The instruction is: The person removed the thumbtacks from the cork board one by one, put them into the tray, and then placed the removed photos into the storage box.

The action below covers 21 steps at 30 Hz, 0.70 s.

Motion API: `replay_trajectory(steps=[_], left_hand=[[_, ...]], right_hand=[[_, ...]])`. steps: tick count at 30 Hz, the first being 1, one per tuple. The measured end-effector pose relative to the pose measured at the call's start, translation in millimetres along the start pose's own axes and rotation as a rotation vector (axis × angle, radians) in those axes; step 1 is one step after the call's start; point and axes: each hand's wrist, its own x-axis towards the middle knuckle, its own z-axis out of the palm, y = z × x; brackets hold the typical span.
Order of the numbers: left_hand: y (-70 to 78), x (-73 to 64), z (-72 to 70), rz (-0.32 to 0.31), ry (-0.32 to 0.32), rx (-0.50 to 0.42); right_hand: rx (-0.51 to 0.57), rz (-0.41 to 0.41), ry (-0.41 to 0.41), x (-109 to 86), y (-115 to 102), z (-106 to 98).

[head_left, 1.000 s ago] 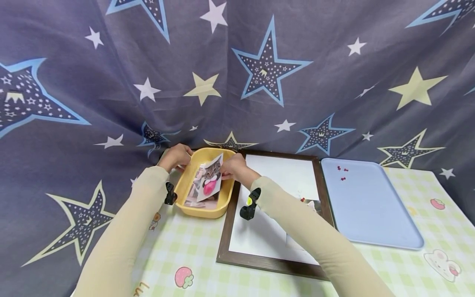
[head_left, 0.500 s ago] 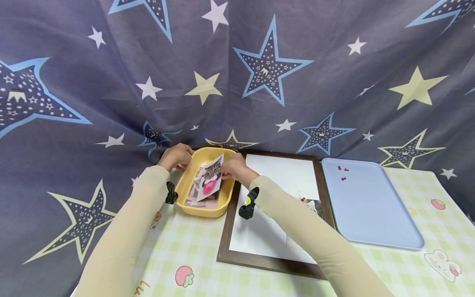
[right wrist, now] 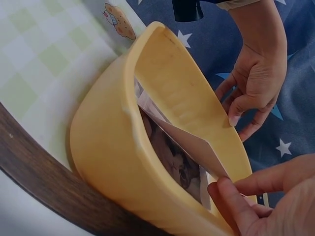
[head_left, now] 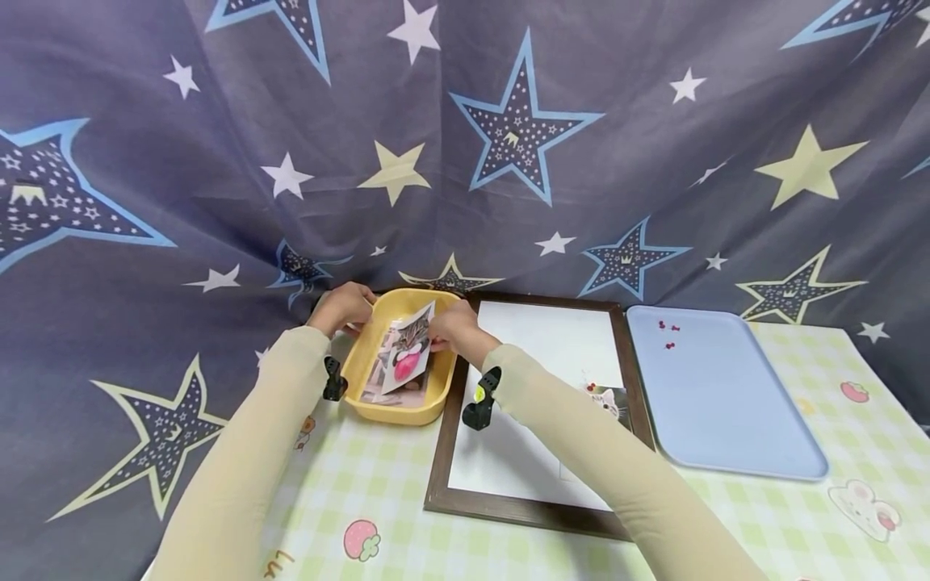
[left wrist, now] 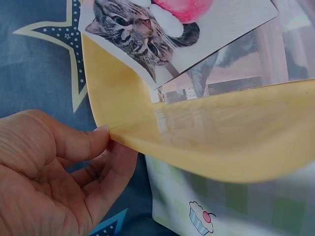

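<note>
Star-printed cloth point(head_left: 349, 97) hangs behind the checked desk point(head_left: 407, 500). Inside the yellow basin point(head_left: 395, 416), the cat photo point(head_left: 408, 359) lies tilted over another print point(head_left: 407, 399), just left of the right hand point(head_left: 456, 327), the nearer one; its long axis slants from far right to near left. That hand's fingers pinch its edge, while the left hand point(head_left: 345, 308) grips the basin's rim. The right wrist view reveals the photo's plain back and the pinch itself, both hidden in the head view.

My head view is bright, softly shadowed along the left edge of the tablecloth point(head_left: 417, 492); wrist views are dimmer.
</note>
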Motion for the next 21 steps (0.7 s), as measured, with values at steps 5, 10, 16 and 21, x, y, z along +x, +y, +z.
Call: replay_trajectory(steps=[5, 10, 16, 21], left_hand=[[-1.0, 1.3, 0.8, -0.001, 0.011, -0.01], [-1.3, 1.7, 2.0, -0.006, 0.014, -0.016], [-2.4, 3.9, 1.5, -0.013, 0.004, -0.023], [-2.3, 5.1, 0.7, -0.015, 0.001, -0.029]], right_hand=[[0.003, 0.011, 0.004, 5.9, 2, 2], [-0.005, 0.005, 0.013, -7.0, -2, 1], [0.017, -0.011, -0.02, -10.3, -1, 1], [0.069, 0.009, -0.107, -5.0, 0, -4]])
